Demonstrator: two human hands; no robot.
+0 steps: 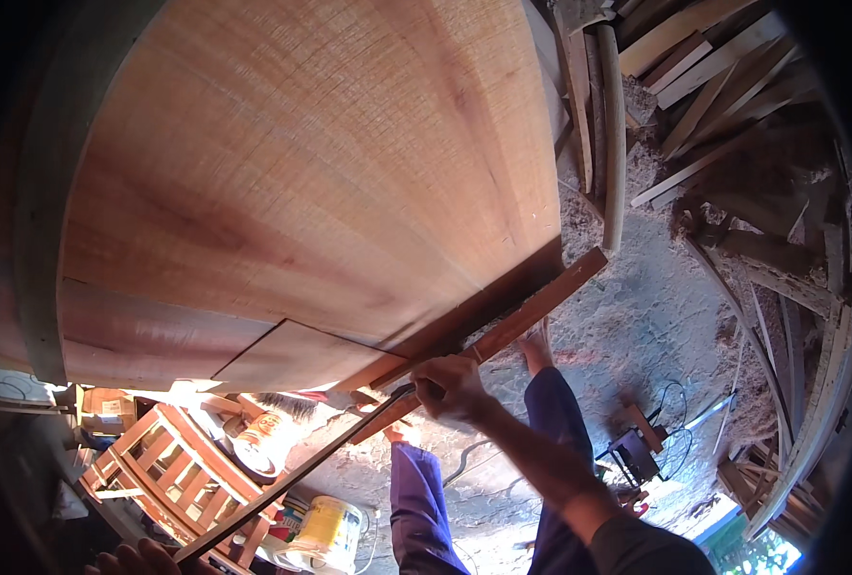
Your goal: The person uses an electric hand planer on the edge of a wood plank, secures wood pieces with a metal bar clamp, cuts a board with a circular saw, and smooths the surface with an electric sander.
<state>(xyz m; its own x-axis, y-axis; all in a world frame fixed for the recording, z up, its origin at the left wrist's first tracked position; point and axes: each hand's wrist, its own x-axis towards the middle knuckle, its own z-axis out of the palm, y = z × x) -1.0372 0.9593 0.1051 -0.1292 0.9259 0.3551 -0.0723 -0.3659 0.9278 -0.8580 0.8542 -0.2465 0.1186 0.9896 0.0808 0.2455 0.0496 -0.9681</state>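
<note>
My right hand (450, 388) is closed on the upper end of a long, narrow bar (292, 477), against a reddish-brown wooden strip (551, 292) along the lower edge of a large wooden panel (321, 144). My left hand (148, 561) is at the lower left, around the bar's other end, partly cut off by the frame. A thinner rectangular board section (287, 359) lies at the panel's lower edge, beside the strip.
My bare feet (536, 345) stand on a dusty floor (627, 316). Wood offcuts (694, 77) are piled at right, with a corded tool (637, 450) near my leg. A slatted wooden piece (177, 460), tins and a bucket (325, 532) are at lower left.
</note>
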